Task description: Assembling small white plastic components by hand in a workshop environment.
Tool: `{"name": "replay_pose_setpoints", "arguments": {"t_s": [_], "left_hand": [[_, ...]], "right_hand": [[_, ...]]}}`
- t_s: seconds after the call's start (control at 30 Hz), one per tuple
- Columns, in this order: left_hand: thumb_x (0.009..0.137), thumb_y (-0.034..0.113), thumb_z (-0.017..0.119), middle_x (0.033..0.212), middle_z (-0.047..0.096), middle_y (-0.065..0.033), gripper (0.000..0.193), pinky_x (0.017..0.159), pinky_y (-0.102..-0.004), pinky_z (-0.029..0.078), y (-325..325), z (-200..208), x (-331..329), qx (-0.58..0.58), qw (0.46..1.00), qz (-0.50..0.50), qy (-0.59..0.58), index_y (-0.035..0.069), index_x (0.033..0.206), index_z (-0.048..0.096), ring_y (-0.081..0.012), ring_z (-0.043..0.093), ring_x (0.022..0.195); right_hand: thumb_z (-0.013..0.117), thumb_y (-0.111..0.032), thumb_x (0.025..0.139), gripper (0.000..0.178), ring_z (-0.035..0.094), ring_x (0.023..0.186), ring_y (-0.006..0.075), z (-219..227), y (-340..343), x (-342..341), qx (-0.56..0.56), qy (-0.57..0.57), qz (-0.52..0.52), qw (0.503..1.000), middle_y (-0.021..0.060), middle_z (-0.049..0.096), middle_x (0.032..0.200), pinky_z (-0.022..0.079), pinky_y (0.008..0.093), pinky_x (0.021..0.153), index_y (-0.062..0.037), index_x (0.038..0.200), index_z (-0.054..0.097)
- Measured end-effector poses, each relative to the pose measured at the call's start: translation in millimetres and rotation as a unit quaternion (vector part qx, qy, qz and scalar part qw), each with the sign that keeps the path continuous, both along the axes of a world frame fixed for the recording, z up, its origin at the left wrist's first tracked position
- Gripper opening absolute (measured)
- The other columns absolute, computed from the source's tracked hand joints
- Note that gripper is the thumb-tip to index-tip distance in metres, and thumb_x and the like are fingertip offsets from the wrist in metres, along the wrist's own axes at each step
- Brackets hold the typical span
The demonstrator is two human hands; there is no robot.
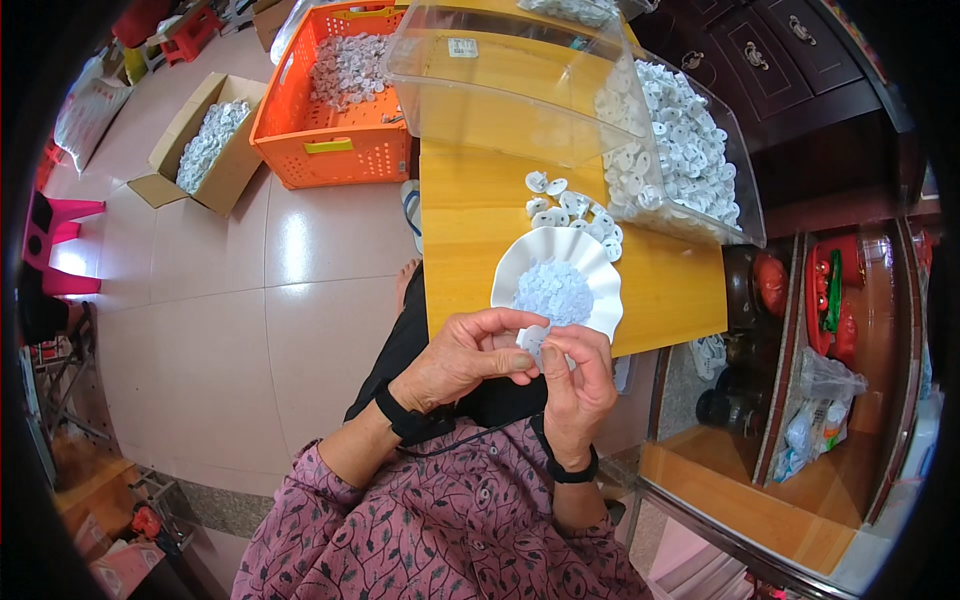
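Patterned shirt, partly hidden white disc

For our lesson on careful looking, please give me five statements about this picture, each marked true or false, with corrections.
1. The left hand and right hand both grip one small white round piece. True.
2. A wavy-rimmed white dish holds a heap of small pale-blue flat pieces. True.
3. The dish stands on the floor. False: it stands on the yellow wooden table.
4. The perforated orange plastic crate has nothing in it. False: many small whitish pieces lie inside.
5. An open brown cardboard box stands to the right of the crate. False: it stands to the left.
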State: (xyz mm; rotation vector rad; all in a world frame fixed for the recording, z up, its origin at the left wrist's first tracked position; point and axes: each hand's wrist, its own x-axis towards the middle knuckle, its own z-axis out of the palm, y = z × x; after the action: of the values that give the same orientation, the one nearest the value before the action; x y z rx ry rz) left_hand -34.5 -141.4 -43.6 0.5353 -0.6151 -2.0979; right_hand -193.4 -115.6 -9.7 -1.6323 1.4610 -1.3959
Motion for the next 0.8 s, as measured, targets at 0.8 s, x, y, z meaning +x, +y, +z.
{"name": "replay_pose_setpoints", "arguments": {"t_s": [0.8], "left_hand": [[0.091, 0.003, 0.067, 0.095, 0.069, -0.0078, 0.046, 0.084, -0.0253, 0.057, -1.6, -2.3, 5.2, -0.015, 0.999, -0.023, 0.019, -0.003, 0.134, 0.053, -0.0142, 0.070, 0.085]], "right_hand": [[0.068, -0.002, 0.088, 0.009, 0.065, 0.090, 0.0245, 2.6, -1.1, 1.4, -0.039, 0.069, 0.012, 0.997, 0.0125, 0.065, 0.098, 0.052, 0.0335, 0.078, -0.0008, 0.096, 0.064]]}}
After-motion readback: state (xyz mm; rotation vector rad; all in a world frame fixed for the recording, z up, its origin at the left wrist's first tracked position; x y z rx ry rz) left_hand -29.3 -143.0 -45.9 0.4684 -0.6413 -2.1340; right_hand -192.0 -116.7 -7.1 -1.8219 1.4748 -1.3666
